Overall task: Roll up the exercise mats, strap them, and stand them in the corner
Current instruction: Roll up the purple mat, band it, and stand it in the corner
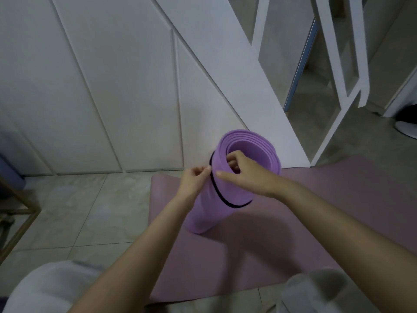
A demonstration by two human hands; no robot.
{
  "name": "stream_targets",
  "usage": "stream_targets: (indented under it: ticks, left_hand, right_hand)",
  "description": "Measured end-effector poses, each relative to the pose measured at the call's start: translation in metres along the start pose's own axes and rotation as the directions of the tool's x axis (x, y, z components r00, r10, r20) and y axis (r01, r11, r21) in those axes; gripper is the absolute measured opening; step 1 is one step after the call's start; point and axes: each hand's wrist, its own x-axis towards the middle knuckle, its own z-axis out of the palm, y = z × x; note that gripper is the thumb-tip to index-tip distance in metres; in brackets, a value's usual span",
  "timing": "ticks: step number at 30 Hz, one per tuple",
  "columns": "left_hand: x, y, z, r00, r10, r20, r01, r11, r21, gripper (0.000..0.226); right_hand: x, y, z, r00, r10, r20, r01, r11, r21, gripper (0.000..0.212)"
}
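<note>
purple rolled mat (203, 213) stands on end on a pink flat mat (316, 211), near that mat's far left corner, close to the white panelled wall (101, 98). a black strap (222, 201) loops round the roll's upper part, slanting. left hand (195, 179): fingers curled, pinching the strap at the roll's left side just under the top rim. right hand (243, 171): grasping the top rim, fingers hooked into the open core, thumb outside against the roll. the flat mat lies on a tiled floor (79, 211).
</note>
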Motion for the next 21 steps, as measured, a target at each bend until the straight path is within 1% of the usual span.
stream_targets:
  ticks: [3,4,7,9,10,11,12,13,14,15,17,21]
  left_hand:
    - [-0.003,0.0,0.011,0.994,-0.019,0.11,0.013,0.998,0.058,0.031]
    - [-0.003,0.0,0.014,0.99,-0.015,0.139,0.002,0.995,0.097,0.03]
    - [-0.004,-0.002,0.022,0.981,0.023,0.191,-0.071,0.965,0.252,0.03]
    - [-0.007,-0.002,0.026,0.98,0.069,0.189,-0.136,0.919,0.37,0.029]
    - [-0.009,-0.002,0.028,0.98,0.086,0.179,-0.16,0.878,0.451,0.024]
    - [-0.01,-0.002,0.028,0.981,0.094,0.168,-0.175,0.801,0.572,0.018]
    - [-0.012,-0.002,0.027,0.984,0.085,0.155,-0.172,0.676,0.716,0.017]
    - [-0.013,-0.003,0.025,0.987,0.062,0.148,-0.158,0.526,0.836,0.02]
    - [-0.014,-0.005,0.023,0.989,0.041,0.145,-0.149,0.4,0.904,0.025]
    - [-0.015,-0.008,0.021,0.99,0.013,0.14,-0.136,0.327,0.935,0.03]
    - [-0.016,-0.014,0.02,0.991,-0.047,0.124,-0.107,0.281,0.954,0.036]
    - [-0.014,-0.029,0.01,0.985,-0.155,0.075,-0.025,0.305,0.952,0.036]
  right_hand:
    - [0.011,0.001,0.005,0.975,0.087,-0.204,-0.101,0.993,-0.059,0.043]
    - [0.013,0.004,0.005,0.961,0.114,-0.251,-0.134,0.989,-0.063,0.043]
    - [0.015,0.011,0.003,0.939,0.182,-0.291,-0.229,0.964,-0.137,0.04]
    - [0.012,0.009,0.003,0.939,0.195,-0.283,-0.246,0.956,-0.159,0.035]
    - [0.011,0.008,0.003,0.945,0.183,-0.272,-0.232,0.959,-0.161,0.033]
    - [0.009,0.006,0.003,0.95,0.169,-0.262,-0.217,0.962,-0.167,0.033]
    - [0.007,0.004,0.002,0.955,0.153,-0.252,-0.202,0.963,-0.179,0.033]
    - [0.005,0.003,0.003,0.961,0.133,-0.242,-0.183,0.963,-0.196,0.032]
    - [0.003,0.001,0.003,0.967,0.111,-0.229,-0.161,0.963,-0.215,0.03]
    - [0.002,0.0,0.004,0.972,0.092,-0.216,-0.143,0.961,-0.235,0.028]
    - [-0.002,-0.001,0.004,0.979,0.068,-0.19,-0.119,0.956,-0.27,0.024]
    - [-0.008,-0.004,0.005,0.992,0.026,-0.124,-0.064,0.947,-0.316,0.021]
